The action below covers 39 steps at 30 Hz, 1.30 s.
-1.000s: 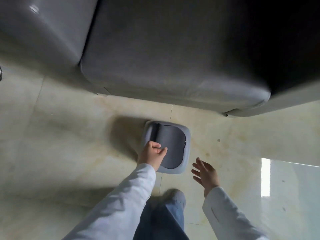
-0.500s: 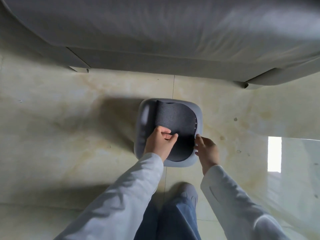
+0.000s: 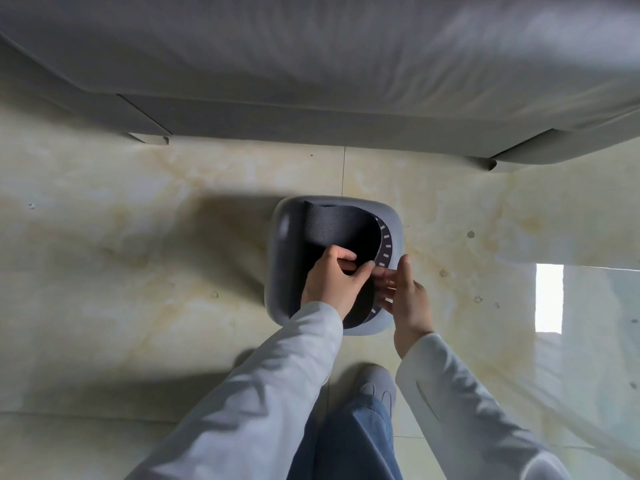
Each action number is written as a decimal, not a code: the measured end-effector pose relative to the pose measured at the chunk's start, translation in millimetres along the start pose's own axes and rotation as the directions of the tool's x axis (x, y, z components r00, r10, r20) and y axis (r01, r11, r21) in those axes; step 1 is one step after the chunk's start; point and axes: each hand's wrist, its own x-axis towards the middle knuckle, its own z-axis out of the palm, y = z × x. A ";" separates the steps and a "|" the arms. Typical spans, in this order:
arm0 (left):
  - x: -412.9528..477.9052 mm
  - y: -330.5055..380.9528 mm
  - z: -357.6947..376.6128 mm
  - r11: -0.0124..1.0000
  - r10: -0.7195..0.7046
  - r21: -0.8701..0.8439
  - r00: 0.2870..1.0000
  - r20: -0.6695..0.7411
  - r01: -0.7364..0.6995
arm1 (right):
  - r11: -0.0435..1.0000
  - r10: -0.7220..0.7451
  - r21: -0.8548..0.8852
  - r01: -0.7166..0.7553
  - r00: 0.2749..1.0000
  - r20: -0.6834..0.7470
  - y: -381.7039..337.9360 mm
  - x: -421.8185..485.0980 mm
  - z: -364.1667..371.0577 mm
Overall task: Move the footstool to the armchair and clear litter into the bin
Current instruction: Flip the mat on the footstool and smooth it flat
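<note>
The left hand (image 3: 334,280) is closed on the near edge of a dark mat (image 3: 341,233), with the thumb on top and the fingers curled under it, so that the mat is bent up into a curve. The right hand (image 3: 403,292) is held just beside it with loosely spread fingers (image 3: 384,273), whose tips touch the mat's right edge; nothing is gripped by it. Both arms are covered by pale sleeves (image 3: 263,393).

The mat is seated on a low grey footstool (image 3: 277,258) with rounded corners, seen from straight above. Where the mat is lifted on the right, a dark surface with a ring of short pale marks (image 3: 385,244) is exposed beneath it. The footstool is stood on the floor (image 3: 138,237), a short way in front of a grey armchair (image 3: 329,64), whose seat cushion and base fill the top of the view. A strip of bare floor is left between the two.

The floor is made of glossy cream tiles with yellowish veining, and small dark specks (image 3: 470,233) are scattered to the right of the footstool. A bright window reflection (image 3: 549,297) is thrown on the tiles at the right. Blue trousers (image 3: 346,445) and a grey shoe (image 3: 375,386) are seen near the lower edge, just behind the footstool.
</note>
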 end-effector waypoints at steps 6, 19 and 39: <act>2.2 3.3 1.6 1.000 0.024 0.002 1.000 -0.015 -0.024 | 0.997 0.029 0.074 -0.036 0.995 0.092 -4.1 -5.9 1.2; 4.4 -5.4 -8.5 0.998 0.051 -0.037 0.996 -0.069 -0.054 | 0.982 -0.070 -0.189 0.026 0.971 -0.230 14.7 18.5 -6.3; -17.2 -9.6 -78.0 0.970 0.079 -0.202 0.962 -0.262 -0.134 | 0.879 -0.068 -0.476 0.008 0.992 -0.108 -16.6 0.8 -10.5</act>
